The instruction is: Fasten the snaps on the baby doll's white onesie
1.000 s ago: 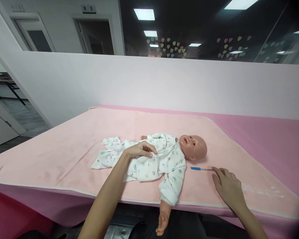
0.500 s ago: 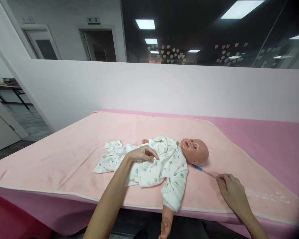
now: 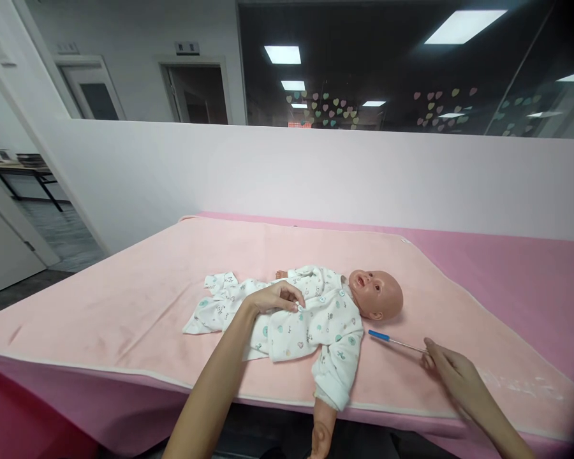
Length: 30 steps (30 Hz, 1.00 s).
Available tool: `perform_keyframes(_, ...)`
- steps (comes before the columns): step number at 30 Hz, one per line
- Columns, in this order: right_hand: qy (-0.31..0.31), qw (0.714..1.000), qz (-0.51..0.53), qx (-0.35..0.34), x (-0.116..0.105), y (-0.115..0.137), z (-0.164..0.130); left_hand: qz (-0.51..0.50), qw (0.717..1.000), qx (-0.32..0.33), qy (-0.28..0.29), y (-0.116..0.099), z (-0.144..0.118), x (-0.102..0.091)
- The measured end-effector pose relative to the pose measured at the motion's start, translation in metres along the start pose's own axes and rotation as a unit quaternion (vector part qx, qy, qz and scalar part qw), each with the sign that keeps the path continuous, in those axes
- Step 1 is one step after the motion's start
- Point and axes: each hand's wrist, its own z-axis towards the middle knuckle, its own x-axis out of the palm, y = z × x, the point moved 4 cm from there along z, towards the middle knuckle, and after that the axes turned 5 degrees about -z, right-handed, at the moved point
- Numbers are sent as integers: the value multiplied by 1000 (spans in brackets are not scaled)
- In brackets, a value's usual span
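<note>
With the left hand [image 3: 272, 298] flat on the doll [image 3: 316, 309], the right hand's [image 3: 452, 373] fingertip pinch on the thin stick [image 3: 396, 342] risks slipping.

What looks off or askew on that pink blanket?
The bald baby doll in a white printed romper lies with one bare arm hanging over the blanket's near edge. A whitish smear marks the blanket at right. Nothing else stands out.

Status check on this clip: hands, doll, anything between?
Left hand resting on doll's chest. Right hand pinching thin blue-tipped stick, tip near doll's shoulder. Nothing between.
</note>
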Motion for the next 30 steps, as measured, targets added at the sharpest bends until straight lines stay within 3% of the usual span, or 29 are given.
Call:
perform_keyframes(4, 16, 972, 234, -20, -18, 47, 9, -10, 1000, -2, -24, 1, 0, -2)
perform_keyframes(6, 6, 956, 292, -29, -29, 69, 17, -17, 999, -9, -37, 1, 0, -3)
perform_keyframes(9, 18, 961, 275, -12, -38, 95, 30, -46, 997, -5, -58, -2, -1, -3)
perform_keyframes(12, 66, 955, 290, -7, -34, 114, 39, -73, 996, 0, -58, -7, -1, 0)
perform_keyframes(15, 68, 960, 271, -19, -27, 127, 47, -83, 995, 2, -57, -9, -1, 3)
perform_keyframes(23, 82, 966, 244, -28, -5, 144, 60, -96, 994, 20, -42, -8, 2, 3)
perform_keyframes(30, 51, 970, 234, -38, -5, 151, 58, -85, 995, 11, -43, -6, 3, 2)
